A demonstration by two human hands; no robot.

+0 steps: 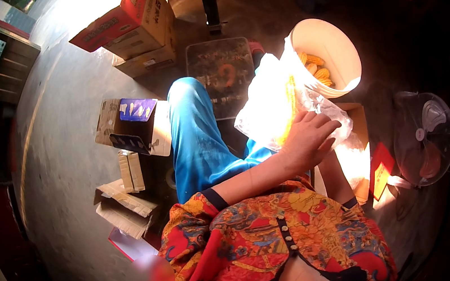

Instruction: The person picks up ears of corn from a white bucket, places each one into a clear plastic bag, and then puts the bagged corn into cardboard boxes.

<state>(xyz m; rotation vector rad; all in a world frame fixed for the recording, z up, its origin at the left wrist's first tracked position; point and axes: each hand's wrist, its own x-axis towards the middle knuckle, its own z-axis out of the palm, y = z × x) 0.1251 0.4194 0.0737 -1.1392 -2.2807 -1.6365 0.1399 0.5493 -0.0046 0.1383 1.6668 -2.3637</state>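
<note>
My left hand (309, 137) reaches across to the right, back upward and fingers slightly spread, over a clear plastic bag (258, 121) by my lap. Its palm side is hidden, so any hold there does not show. Of my right arm only the forearm (333, 175) is visible; the hand is hidden behind the left hand and the bag. Yellow corn (290, 95) runs along the bag just past my left wrist, partly washed out by glare. Beyond stands a white bucket (338, 46), its mouth facing me, with several ears of corn (320, 72) inside.
A platform scale (220, 68) is ahead of my knees. Stacked cartons (139, 36) stand at upper left. An open cardboard box (133, 127) and flattened cardboard (127, 206) lie left. At right are another carton (354, 119), a red packet (381, 169) and an electric fan (423, 138).
</note>
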